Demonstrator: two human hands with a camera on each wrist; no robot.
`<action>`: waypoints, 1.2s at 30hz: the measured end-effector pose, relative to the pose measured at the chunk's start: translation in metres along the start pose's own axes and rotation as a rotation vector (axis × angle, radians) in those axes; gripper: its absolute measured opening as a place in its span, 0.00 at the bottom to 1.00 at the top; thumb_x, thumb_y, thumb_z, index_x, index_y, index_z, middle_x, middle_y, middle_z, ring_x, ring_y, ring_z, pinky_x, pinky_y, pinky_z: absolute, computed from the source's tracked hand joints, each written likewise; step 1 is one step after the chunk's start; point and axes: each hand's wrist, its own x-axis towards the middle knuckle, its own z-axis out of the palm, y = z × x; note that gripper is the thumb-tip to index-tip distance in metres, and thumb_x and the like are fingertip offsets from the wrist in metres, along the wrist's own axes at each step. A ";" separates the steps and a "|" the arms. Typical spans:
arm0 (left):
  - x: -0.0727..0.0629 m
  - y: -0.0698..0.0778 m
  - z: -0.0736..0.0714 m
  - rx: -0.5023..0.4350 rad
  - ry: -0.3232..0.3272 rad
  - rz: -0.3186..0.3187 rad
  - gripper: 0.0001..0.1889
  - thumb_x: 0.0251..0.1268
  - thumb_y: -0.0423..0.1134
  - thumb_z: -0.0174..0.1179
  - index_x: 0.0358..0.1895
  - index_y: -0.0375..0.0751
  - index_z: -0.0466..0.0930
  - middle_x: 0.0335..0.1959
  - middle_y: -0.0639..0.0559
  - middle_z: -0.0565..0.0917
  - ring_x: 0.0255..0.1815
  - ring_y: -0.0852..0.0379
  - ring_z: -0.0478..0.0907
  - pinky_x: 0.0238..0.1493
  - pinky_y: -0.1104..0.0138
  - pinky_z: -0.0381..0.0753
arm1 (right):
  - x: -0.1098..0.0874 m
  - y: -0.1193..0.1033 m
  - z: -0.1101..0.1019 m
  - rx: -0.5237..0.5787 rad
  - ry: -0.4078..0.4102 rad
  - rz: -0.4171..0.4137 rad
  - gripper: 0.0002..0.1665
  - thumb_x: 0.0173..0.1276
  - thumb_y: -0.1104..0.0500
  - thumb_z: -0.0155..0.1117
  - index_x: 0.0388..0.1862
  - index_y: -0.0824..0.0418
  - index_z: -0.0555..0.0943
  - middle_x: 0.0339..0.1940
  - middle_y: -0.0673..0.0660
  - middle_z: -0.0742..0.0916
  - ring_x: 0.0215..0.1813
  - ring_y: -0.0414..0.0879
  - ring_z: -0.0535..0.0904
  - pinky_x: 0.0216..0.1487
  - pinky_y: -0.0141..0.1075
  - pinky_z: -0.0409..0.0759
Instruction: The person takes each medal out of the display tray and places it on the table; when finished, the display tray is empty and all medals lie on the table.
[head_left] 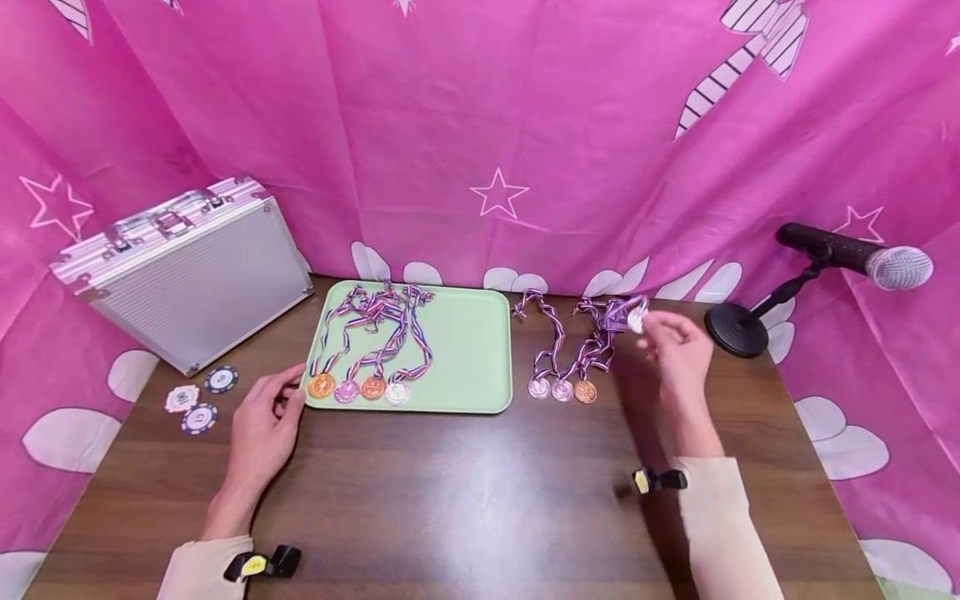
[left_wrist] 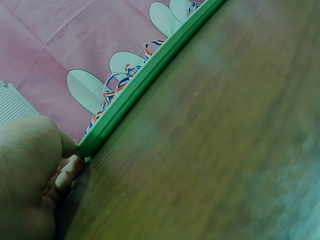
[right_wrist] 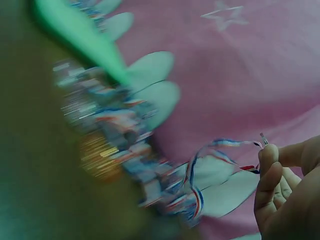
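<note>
My right hand [head_left: 681, 350] is raised over the right side of the table, thumb and fingertips pinching a silver medal [head_left: 637, 320]. From that medal a striped ribbon [right_wrist: 225, 142] trails down to a tangle of ribbons, as the right wrist view shows. Below it on the table lie two silvery medals [head_left: 562, 390] and one bronze-coloured medal [head_left: 585, 391]. At the near left corner of the green tray [head_left: 472, 367], my left hand [head_left: 264, 429] grips the rim between thumb and fingers. Several medals [head_left: 373, 387] lie in a row along the tray's near edge, their ribbons bunched behind them.
On the left stands a silver case [head_left: 202, 283], with several poker chips [head_left: 199, 418] in front of it. A black microphone [head_left: 855, 250] on a stand [head_left: 738, 329] occupies the right back corner. A pink curtain [head_left: 420, 125] encloses the back and sides of the wooden table [head_left: 420, 500].
</note>
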 end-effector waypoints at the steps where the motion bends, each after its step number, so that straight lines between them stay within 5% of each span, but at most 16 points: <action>1: 0.000 0.000 0.000 -0.001 0.000 -0.001 0.19 0.83 0.32 0.61 0.71 0.36 0.84 0.53 0.40 0.84 0.41 0.65 0.71 0.42 0.76 0.67 | -0.004 0.009 -0.004 -0.032 -0.007 0.015 0.11 0.75 0.72 0.72 0.37 0.58 0.90 0.26 0.48 0.92 0.20 0.37 0.84 0.22 0.27 0.77; 6: 0.001 0.000 0.000 0.001 -0.005 -0.003 0.19 0.83 0.32 0.61 0.72 0.36 0.84 0.53 0.40 0.84 0.42 0.64 0.70 0.42 0.76 0.67 | -0.027 0.040 -0.021 -0.203 -0.049 0.057 0.03 0.75 0.71 0.73 0.45 0.69 0.89 0.23 0.44 0.91 0.21 0.36 0.84 0.23 0.27 0.77; 11: 0.001 0.000 -0.002 0.003 -0.007 0.003 0.19 0.83 0.32 0.61 0.71 0.36 0.84 0.52 0.40 0.84 0.41 0.65 0.71 0.41 0.76 0.67 | -0.046 0.056 -0.033 -0.422 -0.107 0.046 0.15 0.75 0.66 0.75 0.53 0.77 0.86 0.23 0.44 0.90 0.22 0.35 0.83 0.24 0.28 0.78; 16: 0.001 -0.001 -0.002 0.008 0.005 0.006 0.19 0.82 0.31 0.62 0.71 0.36 0.84 0.52 0.40 0.84 0.41 0.66 0.71 0.41 0.76 0.67 | -0.053 0.068 -0.040 -0.664 -0.130 -0.070 0.12 0.72 0.60 0.80 0.45 0.70 0.91 0.25 0.49 0.91 0.23 0.33 0.82 0.27 0.26 0.75; 20: 0.000 -0.001 -0.001 0.005 0.005 0.011 0.19 0.82 0.31 0.62 0.70 0.35 0.85 0.52 0.40 0.84 0.41 0.66 0.71 0.42 0.77 0.67 | -0.052 0.079 -0.044 -0.789 -0.066 -0.190 0.09 0.65 0.58 0.83 0.37 0.63 0.93 0.25 0.49 0.89 0.26 0.35 0.79 0.32 0.27 0.71; 25: 0.001 0.001 0.000 0.000 0.004 0.016 0.19 0.82 0.30 0.62 0.70 0.35 0.85 0.52 0.39 0.84 0.41 0.66 0.71 0.42 0.77 0.67 | -0.051 0.087 -0.045 -0.861 -0.047 -0.277 0.08 0.65 0.57 0.85 0.34 0.60 0.94 0.27 0.53 0.90 0.28 0.42 0.80 0.34 0.32 0.71; 32: 0.001 0.002 0.000 0.003 -0.008 0.003 0.19 0.83 0.32 0.61 0.71 0.36 0.84 0.52 0.40 0.84 0.42 0.66 0.71 0.41 0.77 0.67 | -0.054 0.095 -0.042 -0.894 -0.038 -0.344 0.09 0.65 0.53 0.85 0.33 0.56 0.93 0.25 0.51 0.89 0.25 0.33 0.74 0.34 0.37 0.70; 36: 0.001 0.001 0.000 0.005 -0.006 0.004 0.19 0.83 0.31 0.61 0.71 0.35 0.84 0.53 0.40 0.84 0.42 0.66 0.71 0.42 0.77 0.67 | -0.056 0.091 -0.039 -0.870 -0.029 -0.351 0.10 0.63 0.54 0.86 0.32 0.57 0.92 0.24 0.51 0.89 0.24 0.37 0.76 0.33 0.36 0.69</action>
